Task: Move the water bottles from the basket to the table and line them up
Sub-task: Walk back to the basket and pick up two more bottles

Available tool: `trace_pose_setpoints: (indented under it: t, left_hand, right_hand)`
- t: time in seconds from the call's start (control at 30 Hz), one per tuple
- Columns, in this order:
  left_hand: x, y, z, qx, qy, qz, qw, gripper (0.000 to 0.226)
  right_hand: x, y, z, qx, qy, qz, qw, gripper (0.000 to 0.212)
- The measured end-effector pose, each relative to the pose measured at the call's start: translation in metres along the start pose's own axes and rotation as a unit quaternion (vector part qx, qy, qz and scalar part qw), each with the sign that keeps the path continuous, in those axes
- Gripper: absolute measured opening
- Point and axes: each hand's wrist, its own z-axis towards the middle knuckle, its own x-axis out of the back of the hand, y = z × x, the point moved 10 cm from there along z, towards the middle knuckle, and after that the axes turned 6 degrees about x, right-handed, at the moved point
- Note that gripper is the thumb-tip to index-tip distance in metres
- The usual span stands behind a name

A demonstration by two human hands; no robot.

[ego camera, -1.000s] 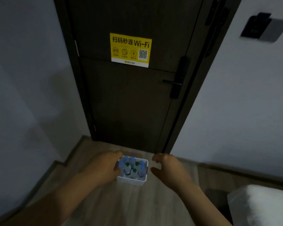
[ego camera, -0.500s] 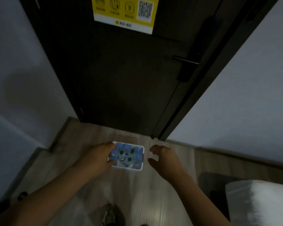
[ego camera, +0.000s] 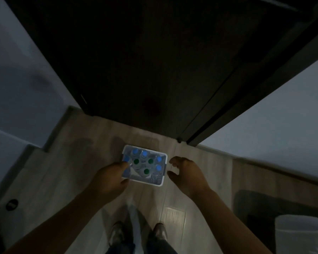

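A person's left hand (ego camera: 111, 177) covers the white basket's (ego camera: 162, 177) left rim, grip unclear; right hand (ego camera: 186, 172) spread beside. Every capped water bottle (ego camera: 144, 154) remains inside; no table visible.

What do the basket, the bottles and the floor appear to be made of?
Basket: probably white plastic, with a thin, smooth rim. Bottles: apparently clear plastic, see-through bodies with blue and green caps. Floor: pale wood-look planks with visible seams and a slight sheen.

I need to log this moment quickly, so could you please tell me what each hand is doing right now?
Left hand: over the left edge of the basket; whether it grips cannot be told.
Right hand: open, holding nothing, beside the basket.
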Motion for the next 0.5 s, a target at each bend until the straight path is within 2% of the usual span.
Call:
trace_pose_setpoints:
  t: [0.07,0.13,0.2,0.33,0.4,0.5]
  left_hand:
    - [-0.027,-0.003,0.016,-0.039,-0.004,0.001,0.999,0.049]
    - [-0.051,-0.009,0.029,-0.078,0.019,-0.022,0.997,0.041]
    - [-0.079,-0.024,0.046,-0.083,0.021,-0.024,0.996,0.037]
    - [-0.140,-0.062,0.091,-0.022,0.005,-0.042,0.999,0.052]
    - [-0.168,-0.081,0.113,0.014,0.006,-0.039,0.999,0.046]
    - [-0.210,-0.102,0.144,0.026,0.013,-0.001,1.000,0.037]
  right_hand:
    - [-0.025,0.020,0.021,-0.004,-0.007,0.005,1.000,0.038]
    - [-0.050,0.037,0.040,-0.005,-0.013,0.008,1.000,0.039]
    - [-0.075,0.052,0.059,-0.004,-0.017,0.009,1.000,0.038]
    - [-0.126,0.083,0.094,-0.008,-0.016,0.021,1.000,0.035]
    - [-0.152,0.099,0.112,-0.005,-0.016,0.023,1.000,0.037]
    - [-0.188,0.123,0.140,-0.002,-0.004,0.031,1.000,0.040]
